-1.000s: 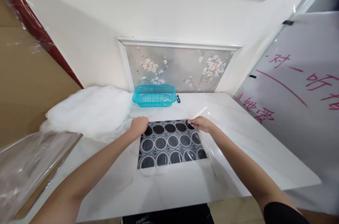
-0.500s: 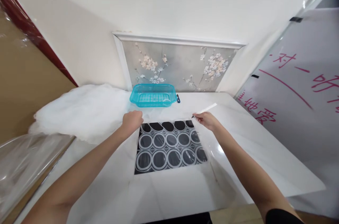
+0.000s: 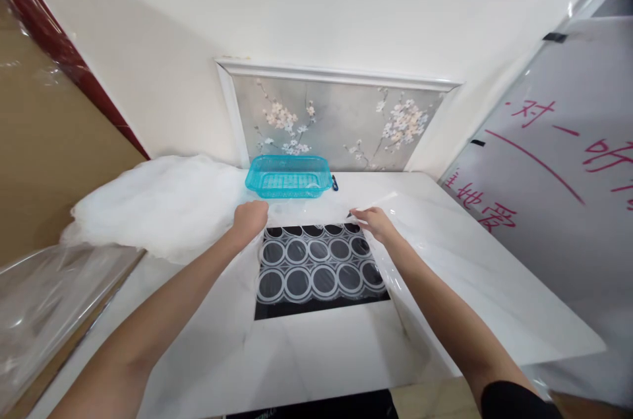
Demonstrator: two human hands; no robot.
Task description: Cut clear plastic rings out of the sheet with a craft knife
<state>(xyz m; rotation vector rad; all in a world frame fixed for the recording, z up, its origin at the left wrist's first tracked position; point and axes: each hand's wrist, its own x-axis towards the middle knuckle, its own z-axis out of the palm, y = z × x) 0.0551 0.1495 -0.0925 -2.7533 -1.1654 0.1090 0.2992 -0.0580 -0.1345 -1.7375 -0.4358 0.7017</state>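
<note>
A clear film with white rings [image 3: 324, 280] lies over a black sheet [image 3: 277, 311] on the white marbled table. Its far edge runs up toward both hands. My left hand [image 3: 251, 220] is a fist at the film's far left corner, its fingertips hidden, apparently gripping the film edge. At the far right corner, my right hand [image 3: 374, 221] is closed in a pinch. A thin dark tip [image 3: 351, 213] pokes out from these fingers, with a blurred pale strip behind it. Whether the right fingers also hold the film cannot be made out.
A turquoise plastic basket [image 3: 289, 178] stands against the wall, beside a small dark-blue object [image 3: 335, 183]. Bunched white gauzy material [image 3: 163, 204] lies at the left, with clear plastic wrapping [image 3: 64, 313] nearer me. A board with red writing [image 3: 554, 161] stands at the right.
The ring pattern has slid away from me over the black sheet, leaving a plain black strip along the near edge. My right hand has moved slightly left; the left hand has hardly moved.
</note>
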